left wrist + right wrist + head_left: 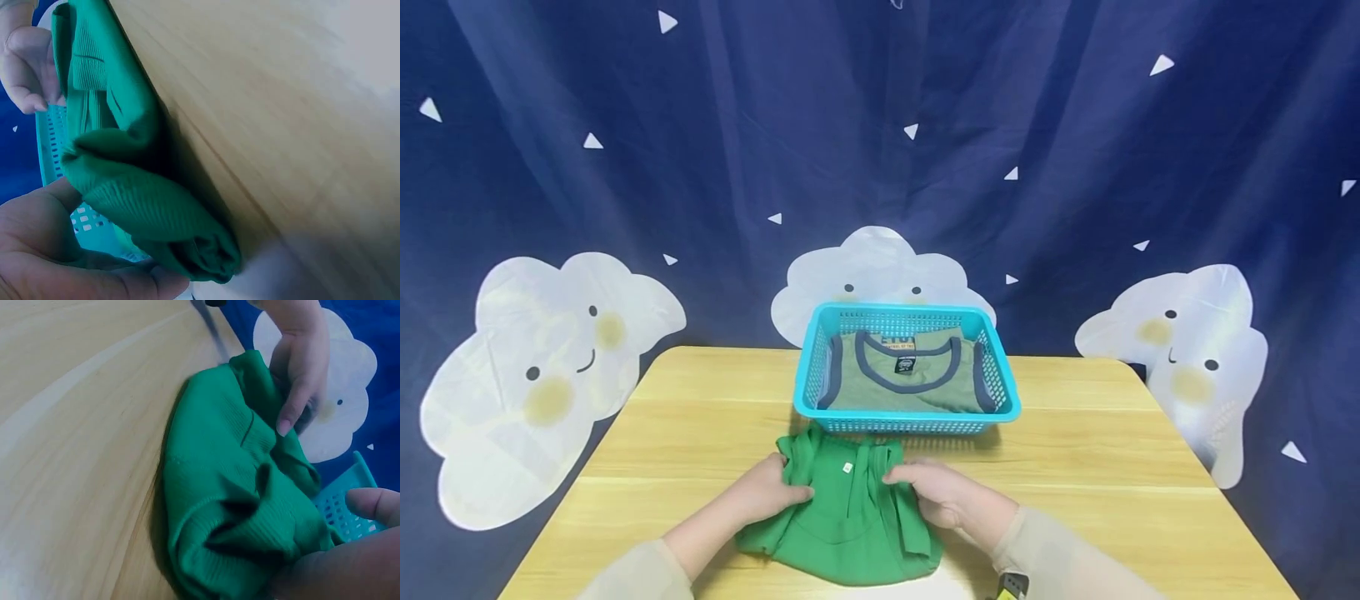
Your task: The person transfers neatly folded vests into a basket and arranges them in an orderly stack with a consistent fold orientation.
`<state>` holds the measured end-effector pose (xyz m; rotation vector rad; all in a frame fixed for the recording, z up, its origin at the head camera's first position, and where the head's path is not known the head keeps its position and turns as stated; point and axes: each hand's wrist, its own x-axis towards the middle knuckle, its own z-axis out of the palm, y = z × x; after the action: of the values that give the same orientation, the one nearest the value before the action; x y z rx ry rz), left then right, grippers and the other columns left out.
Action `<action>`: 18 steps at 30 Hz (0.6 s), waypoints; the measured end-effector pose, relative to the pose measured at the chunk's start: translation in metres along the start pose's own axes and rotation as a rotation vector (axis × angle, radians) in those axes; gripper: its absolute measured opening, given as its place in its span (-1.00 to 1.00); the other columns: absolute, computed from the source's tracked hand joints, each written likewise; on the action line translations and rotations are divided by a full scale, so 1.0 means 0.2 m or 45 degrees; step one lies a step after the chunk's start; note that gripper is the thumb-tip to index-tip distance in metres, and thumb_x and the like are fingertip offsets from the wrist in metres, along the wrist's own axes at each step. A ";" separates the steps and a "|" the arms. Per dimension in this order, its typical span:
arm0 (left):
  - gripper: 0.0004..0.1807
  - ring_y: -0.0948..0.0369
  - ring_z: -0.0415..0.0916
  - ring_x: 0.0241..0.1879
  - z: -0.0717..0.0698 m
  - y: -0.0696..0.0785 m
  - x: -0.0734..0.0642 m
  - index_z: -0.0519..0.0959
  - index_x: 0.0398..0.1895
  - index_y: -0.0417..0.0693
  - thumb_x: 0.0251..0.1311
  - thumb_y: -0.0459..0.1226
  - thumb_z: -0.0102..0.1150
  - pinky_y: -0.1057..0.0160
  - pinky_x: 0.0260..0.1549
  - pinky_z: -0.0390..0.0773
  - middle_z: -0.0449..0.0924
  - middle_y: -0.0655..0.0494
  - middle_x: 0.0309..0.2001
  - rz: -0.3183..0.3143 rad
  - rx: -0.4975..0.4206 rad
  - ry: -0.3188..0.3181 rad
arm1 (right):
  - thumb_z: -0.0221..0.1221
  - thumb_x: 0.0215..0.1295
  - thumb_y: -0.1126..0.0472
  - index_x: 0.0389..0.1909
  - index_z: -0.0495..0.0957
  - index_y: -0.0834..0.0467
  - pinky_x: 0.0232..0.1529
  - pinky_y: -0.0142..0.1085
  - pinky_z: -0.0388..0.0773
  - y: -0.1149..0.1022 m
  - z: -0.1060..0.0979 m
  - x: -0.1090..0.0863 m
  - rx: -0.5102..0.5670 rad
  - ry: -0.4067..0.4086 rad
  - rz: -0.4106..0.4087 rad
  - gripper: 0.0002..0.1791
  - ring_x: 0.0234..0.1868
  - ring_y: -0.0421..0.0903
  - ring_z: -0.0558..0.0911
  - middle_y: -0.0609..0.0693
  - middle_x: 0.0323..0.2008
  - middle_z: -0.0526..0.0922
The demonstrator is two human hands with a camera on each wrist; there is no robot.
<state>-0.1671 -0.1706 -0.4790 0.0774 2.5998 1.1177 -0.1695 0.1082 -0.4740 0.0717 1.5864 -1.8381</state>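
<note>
A folded green garment [842, 533] of ribbed cloth lies on the table, a small white tag near its far edge. At its left side, my left hand [771, 492] grips the cloth, thumb on top. My right hand [943, 496] holds the opposite side, with the thumb at the edge and the other fingers partly hidden by cloth. In the left wrist view, the garment's folded side [150, 200] lies against the left hand's fingers. The right wrist view shows a loose fold with a dark opening in the garment [206, 462].
Just beyond the garment stands a turquoise plastic basket [906, 419]. Inside it lies a folded olive shirt [940, 392] with dark blue trim and a neck label. The wooden table [1097, 450] reaches to a dark blue curtain [850, 167] printed with clouds and white triangles.
</note>
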 end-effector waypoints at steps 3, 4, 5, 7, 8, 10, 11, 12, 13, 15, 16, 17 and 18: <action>-0.18 -0.22 0.52 0.07 0.02 0.02 0.00 0.34 0.14 -0.65 0.03 -0.18 0.50 -0.22 0.09 0.50 0.56 -0.36 0.00 0.019 0.017 -0.001 | 0.12 0.19 0.32 -0.01 0.47 0.42 0.02 -0.07 0.64 0.01 0.02 0.02 -0.023 0.004 0.014 -0.63 -0.20 -0.02 0.69 0.16 -0.15 0.67; -0.19 -0.22 0.52 0.07 0.02 0.03 0.00 0.34 0.13 -0.64 0.02 -0.18 0.51 -0.22 0.09 0.50 0.56 -0.36 0.00 0.027 0.032 0.003 | 0.13 0.18 0.33 -0.01 0.47 0.42 0.02 -0.06 0.64 0.01 0.03 0.03 -0.025 0.005 0.015 -0.64 -0.20 -0.02 0.69 0.16 -0.16 0.67; -0.21 -0.21 0.53 0.07 0.03 0.03 0.00 0.36 0.12 -0.63 0.01 -0.18 0.51 -0.21 0.08 0.51 0.57 -0.34 -0.01 0.035 0.036 0.008 | 0.13 0.17 0.33 -0.02 0.47 0.42 0.02 -0.06 0.65 0.01 0.04 0.03 -0.029 0.008 0.017 -0.64 -0.21 -0.02 0.69 0.16 -0.16 0.67; -0.32 -0.15 0.56 0.00 0.04 0.04 0.00 0.43 0.04 -0.55 0.02 -0.21 0.49 -0.18 0.04 0.54 0.60 -0.25 -0.08 0.048 0.039 0.007 | 0.13 0.16 0.33 -0.02 0.45 0.43 0.02 -0.07 0.64 0.01 0.06 0.04 -0.034 0.017 0.011 -0.63 -0.19 -0.02 0.68 0.17 -0.12 0.64; -0.39 -0.10 0.57 -0.05 0.04 0.05 0.00 0.45 -0.01 -0.51 0.03 -0.21 0.47 -0.15 0.01 0.56 0.60 -0.20 -0.12 0.052 0.038 0.005 | 0.13 0.15 0.33 -0.01 0.43 0.43 0.03 -0.08 0.64 0.01 0.06 0.04 -0.035 0.020 0.007 -0.62 -0.18 -0.01 0.67 0.18 -0.10 0.61; -0.51 0.00 0.56 -0.14 0.05 0.05 0.00 0.50 -0.11 -0.42 0.04 -0.23 0.43 -0.10 -0.06 0.59 0.59 -0.10 -0.19 0.058 0.033 0.002 | 0.13 0.15 0.33 0.03 0.41 0.45 0.06 -0.08 0.62 0.00 0.08 0.04 -0.035 0.013 -0.003 -0.57 -0.14 0.00 0.66 0.22 -0.03 0.59; -0.57 0.03 0.54 -0.18 0.05 0.06 0.01 0.50 -0.15 -0.39 0.05 -0.24 0.41 -0.08 -0.09 0.60 0.58 -0.07 -0.22 0.065 0.024 -0.002 | 0.13 0.16 0.32 0.05 0.41 0.45 0.07 -0.08 0.61 0.00 0.09 0.05 -0.036 0.006 -0.007 -0.56 -0.12 0.00 0.66 0.23 -0.01 0.59; -0.61 0.05 0.52 -0.20 0.06 0.06 0.01 0.51 -0.18 -0.37 0.06 -0.24 0.39 -0.07 -0.11 0.60 0.57 -0.06 -0.23 0.064 0.014 -0.008 | 0.12 0.16 0.32 0.06 0.41 0.45 0.08 -0.09 0.61 0.00 0.10 0.05 -0.035 -0.001 -0.010 -0.55 -0.11 0.00 0.66 0.22 0.00 0.59; -0.62 0.06 0.52 -0.19 0.06 0.07 0.01 0.51 -0.17 -0.37 0.07 -0.25 0.37 -0.07 -0.10 0.59 0.57 -0.06 -0.22 0.063 -0.005 -0.013 | 0.12 0.16 0.31 0.07 0.42 0.45 0.09 -0.09 0.61 -0.01 0.10 0.05 -0.032 -0.013 -0.011 -0.55 -0.10 0.00 0.66 0.22 0.00 0.60; -0.61 0.04 0.52 -0.16 0.07 0.08 0.01 0.51 -0.13 -0.39 0.09 -0.26 0.34 -0.08 -0.07 0.59 0.58 -0.09 -0.18 0.066 -0.041 -0.021 | 0.12 0.16 0.31 0.08 0.44 0.45 0.09 -0.09 0.61 -0.01 0.12 0.06 -0.019 -0.043 -0.008 -0.54 -0.10 0.00 0.68 0.21 -0.02 0.65; -0.59 0.03 0.52 -0.13 0.08 0.09 0.01 0.50 -0.11 -0.42 0.10 -0.26 0.33 -0.10 -0.04 0.58 0.58 -0.11 -0.15 0.065 -0.060 -0.024 | 0.12 0.15 0.32 0.07 0.45 0.44 0.09 -0.09 0.61 -0.01 0.13 0.07 -0.016 -0.051 -0.010 -0.55 -0.11 0.00 0.69 0.19 -0.05 0.67; -0.57 0.00 0.53 -0.09 0.09 0.09 0.01 0.50 -0.08 -0.44 0.11 -0.27 0.33 -0.11 -0.02 0.58 0.59 -0.14 -0.12 0.063 -0.073 -0.024 | 0.12 0.15 0.33 0.07 0.45 0.44 0.08 -0.10 0.61 -0.01 0.14 0.07 -0.010 -0.059 -0.010 -0.55 -0.11 0.00 0.69 0.18 -0.06 0.68; -0.54 -0.02 0.53 -0.05 0.09 0.10 0.01 0.48 -0.04 -0.47 0.12 -0.26 0.33 -0.13 0.02 0.56 0.59 -0.18 -0.08 0.058 -0.081 -0.023 | 0.12 0.14 0.33 0.07 0.45 0.44 0.08 -0.10 0.61 -0.01 0.15 0.08 -0.006 -0.067 -0.011 -0.54 -0.11 0.00 0.69 0.18 -0.07 0.69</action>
<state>-0.1646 -0.1439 -0.4780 0.1322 2.5559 1.2090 -0.1711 0.0750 -0.4721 0.0137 1.5574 -1.8281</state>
